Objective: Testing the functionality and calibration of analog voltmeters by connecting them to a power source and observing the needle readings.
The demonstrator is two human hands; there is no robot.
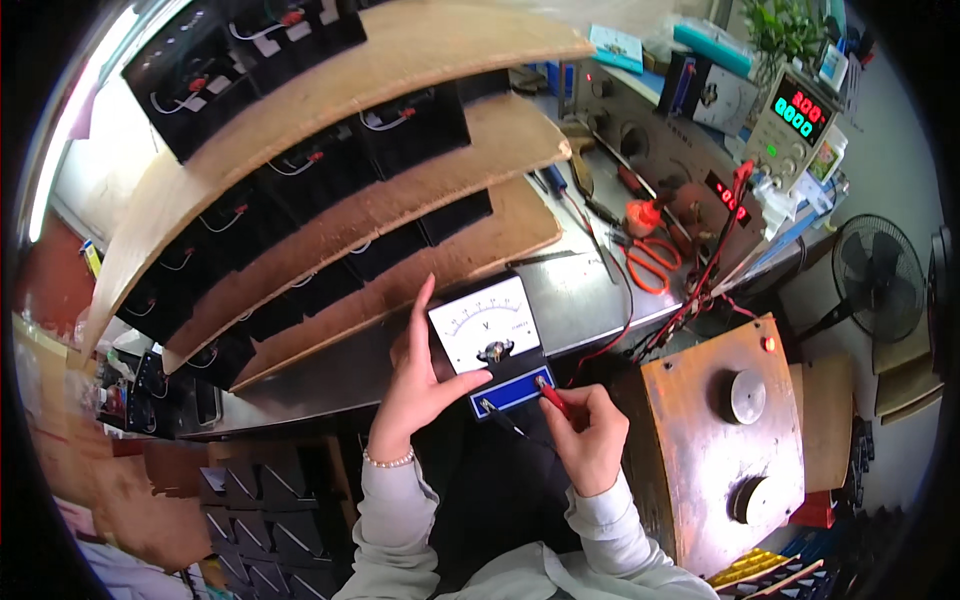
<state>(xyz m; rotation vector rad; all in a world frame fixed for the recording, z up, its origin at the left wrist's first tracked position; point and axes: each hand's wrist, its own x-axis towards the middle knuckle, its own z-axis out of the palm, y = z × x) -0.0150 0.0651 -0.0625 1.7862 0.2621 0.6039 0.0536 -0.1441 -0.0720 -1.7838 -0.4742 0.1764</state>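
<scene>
An analog needle meter (484, 322) with a white dial and a black lower body stands tilted at the bench's front edge. My left hand (412, 385) holds its left side, thumb across the front and fingers along the edge. Below the dial is a blue terminal strip (512, 393) with a metal post near each end. A black alligator clip (498, 415) grips the left post. My right hand (588, 438) pinches a red alligator clip (552, 398) at the right post. The needle itself is too small to make out.
Curved wooden shelves (400, 215) with rows of black meter housings fill the left. On the bench (575, 300) lie orange-handled scissors (652, 265) and several tools. A lit power supply (792, 130) stands back right, above a wooden box (710, 440) with two metal knobs. A fan (880, 275) is farther right.
</scene>
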